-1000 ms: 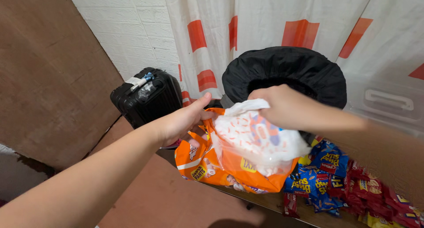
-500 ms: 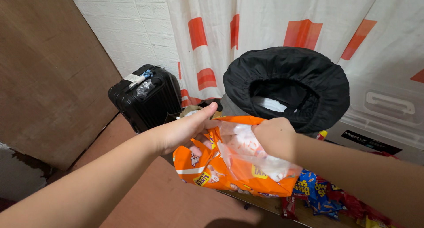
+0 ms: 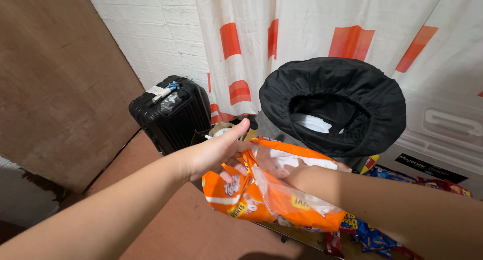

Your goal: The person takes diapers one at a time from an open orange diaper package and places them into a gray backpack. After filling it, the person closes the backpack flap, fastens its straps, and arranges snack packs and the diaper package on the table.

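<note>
While the orange snack bag (image 3: 266,194) is held open at its rim by the left hand (image 3: 219,149), beside the black bin (image 3: 334,106), the right hand (image 3: 282,170), its grip hidden inside, is best moved gently.

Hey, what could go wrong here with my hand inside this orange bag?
The left hand holds only one edge of the orange bag, so it might tip or slip and drop whatever is inside onto the floor. With the right hand pushed inside, the thin clear panel could tear. The bag also hangs close to the snack packets and might knock them.
</note>
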